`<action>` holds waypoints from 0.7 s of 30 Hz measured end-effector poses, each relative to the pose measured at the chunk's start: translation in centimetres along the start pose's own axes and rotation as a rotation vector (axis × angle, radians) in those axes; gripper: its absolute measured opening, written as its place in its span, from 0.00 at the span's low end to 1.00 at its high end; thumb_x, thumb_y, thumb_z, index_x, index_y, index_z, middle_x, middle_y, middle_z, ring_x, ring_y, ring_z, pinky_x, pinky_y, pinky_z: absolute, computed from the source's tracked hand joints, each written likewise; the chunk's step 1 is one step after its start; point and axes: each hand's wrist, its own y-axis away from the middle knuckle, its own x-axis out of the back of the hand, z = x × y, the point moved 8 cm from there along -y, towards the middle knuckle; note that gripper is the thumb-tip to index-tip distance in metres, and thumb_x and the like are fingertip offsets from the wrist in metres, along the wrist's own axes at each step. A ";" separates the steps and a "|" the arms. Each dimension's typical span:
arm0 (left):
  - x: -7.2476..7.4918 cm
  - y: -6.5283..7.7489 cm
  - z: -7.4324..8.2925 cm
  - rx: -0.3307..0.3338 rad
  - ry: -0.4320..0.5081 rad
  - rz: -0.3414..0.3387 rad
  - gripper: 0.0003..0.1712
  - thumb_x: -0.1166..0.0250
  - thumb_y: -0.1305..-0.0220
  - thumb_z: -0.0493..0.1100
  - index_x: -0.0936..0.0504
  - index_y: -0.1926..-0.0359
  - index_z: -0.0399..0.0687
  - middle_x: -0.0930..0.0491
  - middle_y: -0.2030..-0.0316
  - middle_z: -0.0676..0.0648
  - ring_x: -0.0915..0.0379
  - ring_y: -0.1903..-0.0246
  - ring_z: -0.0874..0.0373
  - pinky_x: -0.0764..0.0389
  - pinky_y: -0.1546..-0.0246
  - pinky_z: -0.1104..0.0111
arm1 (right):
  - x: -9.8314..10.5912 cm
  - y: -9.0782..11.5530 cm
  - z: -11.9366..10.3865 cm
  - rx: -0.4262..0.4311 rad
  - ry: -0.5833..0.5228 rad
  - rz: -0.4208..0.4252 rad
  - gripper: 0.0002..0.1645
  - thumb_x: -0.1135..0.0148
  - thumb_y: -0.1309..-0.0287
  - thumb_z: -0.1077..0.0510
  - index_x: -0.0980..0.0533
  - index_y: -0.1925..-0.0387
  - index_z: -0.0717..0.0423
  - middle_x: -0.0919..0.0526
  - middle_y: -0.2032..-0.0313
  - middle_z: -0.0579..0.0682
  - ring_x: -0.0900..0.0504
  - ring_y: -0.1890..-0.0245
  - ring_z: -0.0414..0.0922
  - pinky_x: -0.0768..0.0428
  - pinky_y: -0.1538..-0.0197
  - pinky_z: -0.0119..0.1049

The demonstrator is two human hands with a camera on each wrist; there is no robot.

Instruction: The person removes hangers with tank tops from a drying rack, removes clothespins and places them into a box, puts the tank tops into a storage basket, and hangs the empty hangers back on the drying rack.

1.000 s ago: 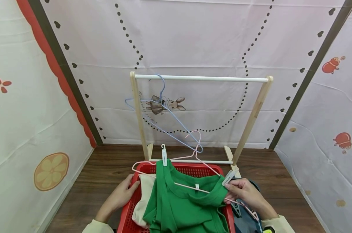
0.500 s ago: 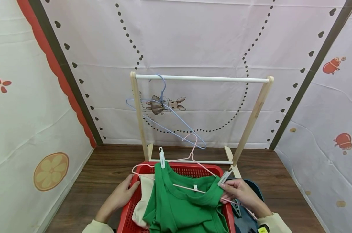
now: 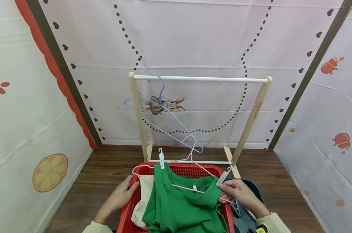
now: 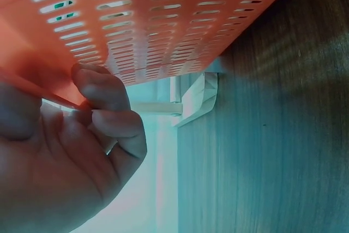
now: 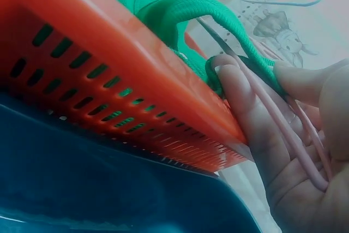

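Observation:
A green top lies over the red basket, with a pink hanger running through its neck opening. White clothespins stand on both shoulders, one at the left and one at the right. My right hand pinches the right shoulder between thumb and fingers, just below that clothespin. The right wrist view has the hanger's pink end crossing the palm. My left hand grips the basket's left rim, fingers curled round it in the left wrist view.
Behind the basket stands a wooden rack with a white bar, from which a blue hanger hangs. Cream cloth lies in the basket's left side. To its right is a dark blue bin holding clips.
My right hand has shifted slightly left with the shoulder of the green top and its clothespin. The pink hanger's hook has moved left and down. My left hand stays on the rim.

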 end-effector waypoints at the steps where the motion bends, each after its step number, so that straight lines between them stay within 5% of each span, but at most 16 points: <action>1: 0.0 0.0 0.0 -0.001 -0.002 0.000 0.21 0.44 0.26 0.43 0.33 0.37 0.39 0.21 0.60 0.41 0.17 0.71 0.56 0.15 0.74 0.64 | 0.0 0.0 0.0 0.002 0.001 0.001 0.23 0.49 0.26 0.58 0.25 0.56 0.82 0.12 0.72 0.48 0.13 0.72 0.38 0.16 0.67 0.33; 10: 0.4 0.0 1.0 -0.065 -0.084 0.007 0.20 0.42 0.26 0.46 0.28 0.41 0.39 0.20 0.65 0.44 0.19 0.71 0.59 0.18 0.74 0.69 | -0.2 -0.1 0.1 -0.019 -0.023 0.006 0.23 0.49 0.26 0.58 0.23 0.56 0.80 0.12 0.72 0.49 0.13 0.72 0.38 0.16 0.67 0.32; 21: 1.8 0.2 2.0 -0.050 -0.184 0.006 0.27 0.39 0.29 0.48 0.29 0.37 0.35 0.19 0.64 0.47 0.22 0.69 0.60 0.20 0.72 0.70 | -0.1 -0.1 0.0 -0.024 0.000 0.014 0.24 0.49 0.26 0.56 0.24 0.55 0.81 0.12 0.71 0.49 0.13 0.72 0.37 0.16 0.67 0.32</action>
